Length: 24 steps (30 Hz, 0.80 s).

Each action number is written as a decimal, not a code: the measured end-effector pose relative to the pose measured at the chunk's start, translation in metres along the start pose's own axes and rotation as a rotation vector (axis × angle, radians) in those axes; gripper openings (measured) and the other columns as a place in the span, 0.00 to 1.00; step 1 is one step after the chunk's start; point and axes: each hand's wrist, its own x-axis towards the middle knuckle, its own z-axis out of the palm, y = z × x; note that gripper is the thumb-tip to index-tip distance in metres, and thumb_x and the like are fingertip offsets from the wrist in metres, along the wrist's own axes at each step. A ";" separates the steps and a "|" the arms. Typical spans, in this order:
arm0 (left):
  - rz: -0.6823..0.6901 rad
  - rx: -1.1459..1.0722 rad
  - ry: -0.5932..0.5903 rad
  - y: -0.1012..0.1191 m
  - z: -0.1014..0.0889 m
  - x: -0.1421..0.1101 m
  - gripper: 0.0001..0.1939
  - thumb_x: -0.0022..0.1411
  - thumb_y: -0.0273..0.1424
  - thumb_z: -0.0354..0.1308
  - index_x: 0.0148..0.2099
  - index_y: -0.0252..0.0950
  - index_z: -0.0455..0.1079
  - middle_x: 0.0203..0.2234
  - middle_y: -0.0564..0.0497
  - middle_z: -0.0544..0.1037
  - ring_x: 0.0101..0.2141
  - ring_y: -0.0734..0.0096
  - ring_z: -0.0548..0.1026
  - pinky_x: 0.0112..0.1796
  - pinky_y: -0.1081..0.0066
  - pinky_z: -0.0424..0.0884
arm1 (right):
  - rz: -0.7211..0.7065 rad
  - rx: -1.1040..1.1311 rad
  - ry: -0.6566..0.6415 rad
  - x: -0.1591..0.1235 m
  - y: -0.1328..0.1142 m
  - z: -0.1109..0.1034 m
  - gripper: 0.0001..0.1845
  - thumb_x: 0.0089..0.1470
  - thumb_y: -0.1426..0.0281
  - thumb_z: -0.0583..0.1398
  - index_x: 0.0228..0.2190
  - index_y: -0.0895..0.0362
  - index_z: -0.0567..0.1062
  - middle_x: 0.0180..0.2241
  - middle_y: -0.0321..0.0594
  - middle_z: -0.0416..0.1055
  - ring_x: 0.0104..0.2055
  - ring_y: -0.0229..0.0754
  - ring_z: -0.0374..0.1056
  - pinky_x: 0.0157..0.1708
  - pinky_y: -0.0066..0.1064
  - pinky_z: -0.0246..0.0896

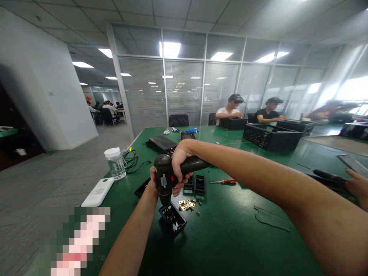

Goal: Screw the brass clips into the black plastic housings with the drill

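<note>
A black cordless drill [164, 176] points downward in the middle of the head view. My right hand [181, 155] is closed around it from above, where the grip meets the body. My left hand [153, 183] wraps the drill's lower body near the chuck, partly hidden behind it. Right under the chuck sits a small black plastic housing [178, 226], tilted on the green table. The drill's tip reaches its upper end; whether it touches a screw, I cannot tell. Beside it lies a pile of small brass-coloured plates and screws [186, 205]. More black housings [200, 184] stand behind.
An orange-handled screwdriver [228, 181] lies to the right. On the left are a clear bottle [116, 165], a white power bank or phone [99, 191] and black cables [132, 159]. A co-worker's hand [356, 186] is at far right. Two people sit behind black cases [271, 138].
</note>
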 end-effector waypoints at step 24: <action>0.006 -0.022 0.012 -0.001 0.001 0.000 0.56 0.32 0.62 0.64 0.54 0.23 0.64 0.29 0.48 0.68 0.25 0.70 0.65 0.26 0.69 0.62 | 0.006 -0.013 0.018 0.001 -0.001 0.001 0.07 0.45 0.74 0.65 0.30 0.65 0.74 0.27 0.39 0.73 0.24 0.33 0.68 0.25 0.22 0.68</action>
